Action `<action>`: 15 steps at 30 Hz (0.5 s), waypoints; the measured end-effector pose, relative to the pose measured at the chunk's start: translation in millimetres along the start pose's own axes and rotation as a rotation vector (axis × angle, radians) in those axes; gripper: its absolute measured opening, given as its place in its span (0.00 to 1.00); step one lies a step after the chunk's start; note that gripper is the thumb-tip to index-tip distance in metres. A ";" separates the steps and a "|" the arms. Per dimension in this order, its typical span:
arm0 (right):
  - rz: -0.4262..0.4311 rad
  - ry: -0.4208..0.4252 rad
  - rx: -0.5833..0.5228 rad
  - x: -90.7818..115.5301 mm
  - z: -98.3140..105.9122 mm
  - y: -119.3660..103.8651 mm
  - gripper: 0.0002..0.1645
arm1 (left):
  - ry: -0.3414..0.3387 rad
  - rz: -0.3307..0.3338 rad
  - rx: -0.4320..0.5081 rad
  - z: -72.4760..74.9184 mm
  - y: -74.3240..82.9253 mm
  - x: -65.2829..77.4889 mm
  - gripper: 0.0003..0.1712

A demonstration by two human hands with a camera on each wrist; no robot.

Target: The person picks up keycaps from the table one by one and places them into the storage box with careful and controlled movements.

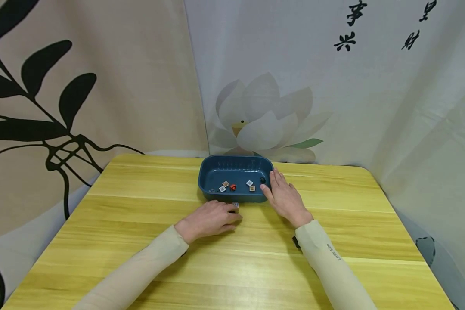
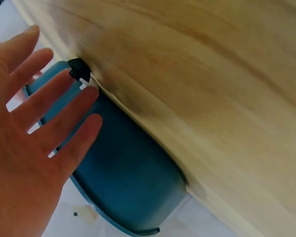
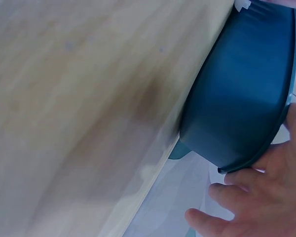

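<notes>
A dark blue rectangular tray [image 1: 236, 197] holds several small dice: white ones, tan ones, a red one [image 1: 233, 187] and a dark one. My left hand [image 1: 211, 218] reaches over the table just in front of the tray, fingers loosely extended and spread. Right by its fingertips, outside the tray's front wall, are a white die [image 1: 236, 204] and a black piece [image 2: 79, 69], partly hidden by the fingers in the left wrist view. My right hand [image 1: 286, 197] rests at the tray's right end, fingers extended along the rim and thumb over its inner side.
The tray stands near the back of the wooden table [image 1: 224, 267]. Close behind the table hangs a light cloth backdrop [image 1: 159, 94] printed with leaves, a lotus and characters. Both forearms, in pale sleeves, cross the table from the front.
</notes>
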State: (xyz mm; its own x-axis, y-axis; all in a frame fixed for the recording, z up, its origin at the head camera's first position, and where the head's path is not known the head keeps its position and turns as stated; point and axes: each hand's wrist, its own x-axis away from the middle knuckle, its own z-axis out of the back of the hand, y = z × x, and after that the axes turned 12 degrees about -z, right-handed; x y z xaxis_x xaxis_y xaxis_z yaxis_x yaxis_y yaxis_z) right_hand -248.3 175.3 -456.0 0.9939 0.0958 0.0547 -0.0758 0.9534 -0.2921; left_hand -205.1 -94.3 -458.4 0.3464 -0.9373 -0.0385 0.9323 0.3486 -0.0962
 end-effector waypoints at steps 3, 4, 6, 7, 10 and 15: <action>0.002 0.003 -0.001 0.1 0.0 0.0 0.47 | -0.008 0.006 -0.004 -1.6 0.7 0.8 0.14; 0.003 0.003 -0.002 0.2 0.2 -0.1 0.47 | -0.010 0.009 -0.004 -1.8 0.9 0.9 0.13; 0.006 0.005 -0.002 0.2 0.3 0.1 0.47 | -0.013 0.014 -0.011 -1.6 1.3 1.3 0.12; 0.006 0.005 -0.002 0.4 0.4 0.1 0.47 | -0.017 0.016 -0.018 -1.7 1.4 1.4 0.12; 0.006 0.004 -0.003 0.3 0.6 -0.2 0.46 | -0.023 0.027 -0.028 -1.2 1.7 1.2 0.14; 0.007 0.004 -0.004 0.5 0.5 0.0 0.46 | -0.019 0.041 -0.011 -1.2 1.8 1.1 0.13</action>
State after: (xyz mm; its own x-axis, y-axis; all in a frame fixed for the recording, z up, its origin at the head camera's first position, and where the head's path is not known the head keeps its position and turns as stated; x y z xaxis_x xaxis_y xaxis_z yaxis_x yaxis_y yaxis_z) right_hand -247.9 175.5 -455.6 0.9936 0.1012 0.0492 -0.0823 0.9515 -0.2964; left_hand -203.1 -94.7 -459.8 0.3867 -0.9219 -0.0243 0.9160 0.3870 -0.1061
